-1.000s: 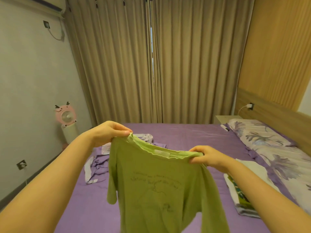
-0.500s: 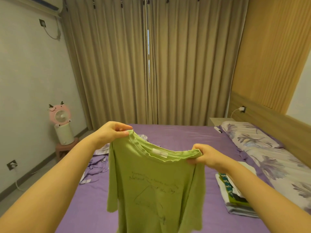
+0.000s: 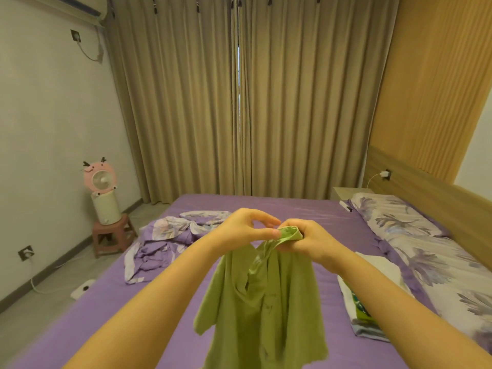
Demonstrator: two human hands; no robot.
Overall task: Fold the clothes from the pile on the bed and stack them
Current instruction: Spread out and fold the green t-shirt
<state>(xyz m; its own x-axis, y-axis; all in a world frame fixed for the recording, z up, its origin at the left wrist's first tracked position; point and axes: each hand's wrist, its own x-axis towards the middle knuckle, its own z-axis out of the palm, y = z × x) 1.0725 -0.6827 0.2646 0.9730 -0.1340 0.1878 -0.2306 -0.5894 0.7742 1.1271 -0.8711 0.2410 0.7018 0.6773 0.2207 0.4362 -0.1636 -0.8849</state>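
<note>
A: Grip status? Right hand (image 3: 306, 242) clamps the bunched collar of the green shirt (image 3: 263, 310); left hand (image 3: 245, 227) pinches it beside.

B: Purpose?

A: Likely joining both shoulders to halve the shirt lengthwise. It hangs above the bed's (image 3: 111, 310) near edge.

B: Writing?

A: Dark print, unreadable.

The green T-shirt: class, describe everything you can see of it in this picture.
The green T-shirt looks like soft, thin knit cloth, light olive-green, with faint dark print on it. It hangs in the air above the purple bed, doubled lengthwise, one sleeve sticking out left. Its ribbed collar is bunched in the right hand; the left hand pinches it beside that.
</note>
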